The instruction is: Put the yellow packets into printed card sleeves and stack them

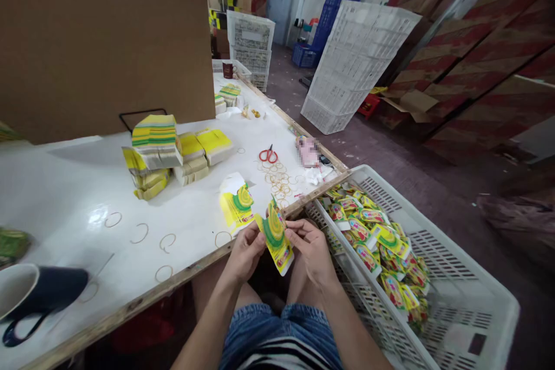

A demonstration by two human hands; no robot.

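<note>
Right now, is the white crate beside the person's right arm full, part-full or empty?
Part-full: the crate holds heaped yellow packets toward its far end; bare plastic shows at its near end.

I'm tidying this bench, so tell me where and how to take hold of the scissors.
Best take the scissors by the red handle loops, coming from the person's side: the loops face that way, while the dark tip points away.

The left forearm and right forearm, both bare, angle inward above the thighs. The left hand curls, thumb against bent fingers; the right hand pinches between thumb and forefinger. The hands are near each other, apart.
</note>
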